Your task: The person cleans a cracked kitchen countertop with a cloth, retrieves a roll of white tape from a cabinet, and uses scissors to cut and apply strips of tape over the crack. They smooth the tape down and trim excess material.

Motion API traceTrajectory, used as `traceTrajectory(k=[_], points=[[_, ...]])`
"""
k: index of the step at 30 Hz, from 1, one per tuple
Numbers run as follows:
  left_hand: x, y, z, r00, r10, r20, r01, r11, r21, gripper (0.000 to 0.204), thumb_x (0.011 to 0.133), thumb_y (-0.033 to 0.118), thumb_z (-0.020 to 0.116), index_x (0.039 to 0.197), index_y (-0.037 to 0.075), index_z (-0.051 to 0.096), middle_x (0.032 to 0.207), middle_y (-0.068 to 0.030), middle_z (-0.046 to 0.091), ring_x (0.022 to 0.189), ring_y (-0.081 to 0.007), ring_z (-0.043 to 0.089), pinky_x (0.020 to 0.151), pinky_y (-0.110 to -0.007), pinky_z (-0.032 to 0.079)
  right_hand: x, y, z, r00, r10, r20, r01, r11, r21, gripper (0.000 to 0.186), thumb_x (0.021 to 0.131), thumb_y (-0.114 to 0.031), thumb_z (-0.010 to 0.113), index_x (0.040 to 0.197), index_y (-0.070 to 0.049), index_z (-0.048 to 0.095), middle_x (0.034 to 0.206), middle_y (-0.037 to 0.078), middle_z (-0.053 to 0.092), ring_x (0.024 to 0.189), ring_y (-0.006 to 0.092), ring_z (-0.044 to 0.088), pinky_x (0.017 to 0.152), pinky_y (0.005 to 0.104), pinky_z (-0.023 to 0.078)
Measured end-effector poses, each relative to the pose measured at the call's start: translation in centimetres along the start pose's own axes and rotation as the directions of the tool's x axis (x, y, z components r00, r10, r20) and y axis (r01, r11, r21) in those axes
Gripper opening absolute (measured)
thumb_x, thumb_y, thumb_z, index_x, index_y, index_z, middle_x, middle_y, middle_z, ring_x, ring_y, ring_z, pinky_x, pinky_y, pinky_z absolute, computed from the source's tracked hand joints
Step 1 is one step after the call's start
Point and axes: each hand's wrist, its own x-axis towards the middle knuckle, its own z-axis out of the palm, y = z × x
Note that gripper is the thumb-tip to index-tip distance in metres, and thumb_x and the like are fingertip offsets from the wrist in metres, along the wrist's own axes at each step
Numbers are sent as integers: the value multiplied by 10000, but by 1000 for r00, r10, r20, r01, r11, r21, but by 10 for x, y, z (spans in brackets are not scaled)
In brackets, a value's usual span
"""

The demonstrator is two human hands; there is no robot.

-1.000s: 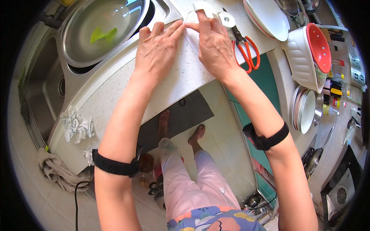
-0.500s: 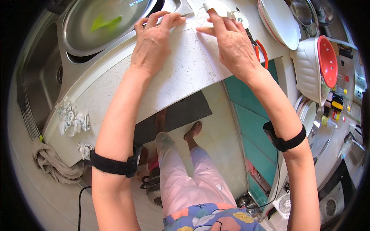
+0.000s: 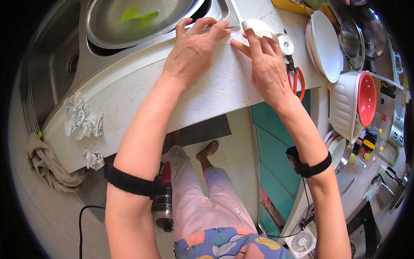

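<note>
A white strip, which looks like sealing tape (image 3: 148, 64), runs along the counter beside the metal sink rim (image 3: 230, 13). My left hand (image 3: 189, 54) rests at that rim with its fingers bent and spread, pressing at the strip's edge. On the right, my right hand (image 3: 269, 64) has its thumb and index finger apart beside a white tape roll (image 3: 258, 26); its fingertips touch the roll and the strip. A smaller white roll (image 3: 285, 44) stands just past its fingers. Red-handled scissors (image 3: 296, 77) lie to the right of this hand.
A metal basin (image 3: 103, 32) with water and a green leaf sits over the sink. Crumpled white paper (image 3: 79, 118) lies near the counter's left end, by a grey-brown cloth (image 3: 51, 166). Stacked plates (image 3: 325, 47) and a white basket (image 3: 343, 99) stand at right.
In the picture both hands have shifted right and slightly down, along with the counter and sink. Their spread poses at the strip and roll stay much the same.
</note>
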Motion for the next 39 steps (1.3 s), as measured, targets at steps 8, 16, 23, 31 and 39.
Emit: traceTrajectory(k=[8, 16, 23, 31, 39], points=[[-2, 0, 0, 999, -15, 31, 12, 996, 92, 590, 837, -63, 562, 1375, 171, 495, 1155, 86, 711, 1237, -154, 527, 1131, -430, 271, -1, 2, -6, 998, -64, 7, 64, 995, -73, 498, 853, 3, 552, 1342, 59, 477, 1175, 80, 673, 1111, 242, 594, 1002, 412, 412], [-5, 0, -3, 971, 209, 112, -232, 934, 270, 444, 832, 61, 626, 1229, 258, 632, 1291, 62, 553, 1311, -142, 421, 1169, -510, 170, -42, -17, -26, 986, 120, 115, -138, 976, 170, 706, 750, 119, 566, 1423, 55, 360, 1200, 86, 672, 1082, 290, 573, 932, 408, 436], [-2, 27, -28, 926, 193, 324, -320, 857, 403, 392, 845, 58, 605, 1220, 162, 647, 1337, 49, 545, 1381, -138, 371, 1200, -507, 118, -88, -40, -66, 932, 361, 26, -353, 891, 286, 701, 724, 171, 526, 1406, 28, 453, 1254, 120, 619, 1056, 311, 575, 922, 423, 444], [1, 38, -10, 909, 190, 370, -302, 913, 274, 440, 899, -1, 481, 1319, 45, 604, 1449, -46, 540, 1402, -189, 431, 1199, -458, 250, -132, -41, -102, 832, 542, -120, -392, 727, 563, 805, 833, 78, 558, 1513, 46, 128, 1338, 182, 601, 1150, 306, 583, 1036, 378, 420], [-26, 79, -18, 878, 259, 403, -328, 938, 112, 457, 782, -69, 566, 1216, 30, 672, 1396, -43, 578, 1379, -175, 461, 1170, -485, 252, -182, -39, -86, 648, 750, -131, -550, 579, 602, 794, 867, 80, 529, 1524, 37, 85, 1373, 225, 560, 1110, 283, 595, 1019, 372, 453]])
